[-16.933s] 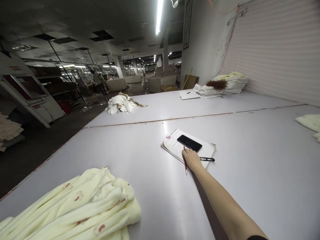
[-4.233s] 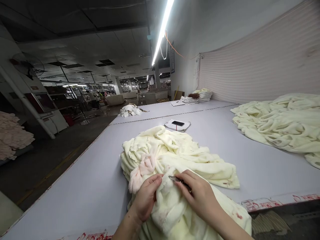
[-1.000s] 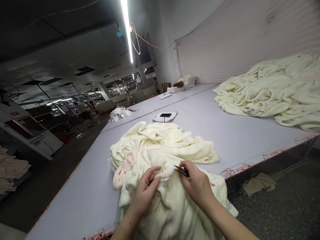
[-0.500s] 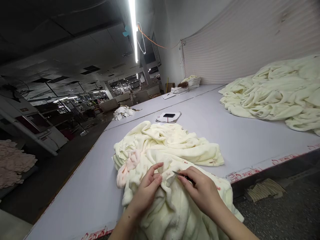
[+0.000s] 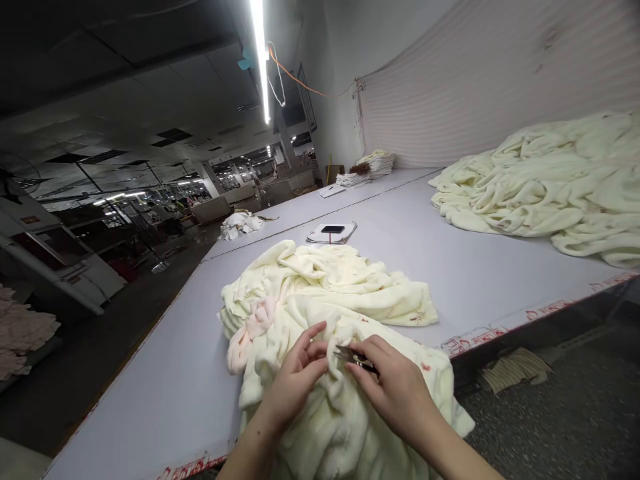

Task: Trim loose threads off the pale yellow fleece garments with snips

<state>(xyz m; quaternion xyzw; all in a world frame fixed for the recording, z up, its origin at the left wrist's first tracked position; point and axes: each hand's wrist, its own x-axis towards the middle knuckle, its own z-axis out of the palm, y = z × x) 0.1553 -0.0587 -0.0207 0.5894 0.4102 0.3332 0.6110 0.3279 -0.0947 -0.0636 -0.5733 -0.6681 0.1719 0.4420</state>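
Observation:
A soft pale-yellow garment (image 5: 400, 347) with small red marks lies bunched at the table's near edge and hangs over it. My left hand (image 5: 300, 370) is closed on a fold of this fabric, thumb toward the fingers. In my right hand (image 5: 393, 383) is a pair of thread snips (image 5: 356, 359), dark at the handle, its blades pointing left at the fold beside my left fingertips. Whether the blades touch the cloth I cannot tell. A pink piece of fabric (image 5: 253, 330) lies against the garment's left side. More pale-yellow cloth (image 5: 330, 273) is heaped just behind.
On the grey table (image 5: 170, 353), a dark phone (image 5: 333, 229) rests on a stack of papers (image 5: 314, 237). A large pale-yellow cloth pile (image 5: 545, 183) covers the right side. White scraps (image 5: 241, 225) lie at the left edge, and folded stacks (image 5: 377, 164) stand far back.
The snips have turned and their two blades now show apart. My right hand has shifted slightly left, closer to my left fingertips. The whole view has moved a little.

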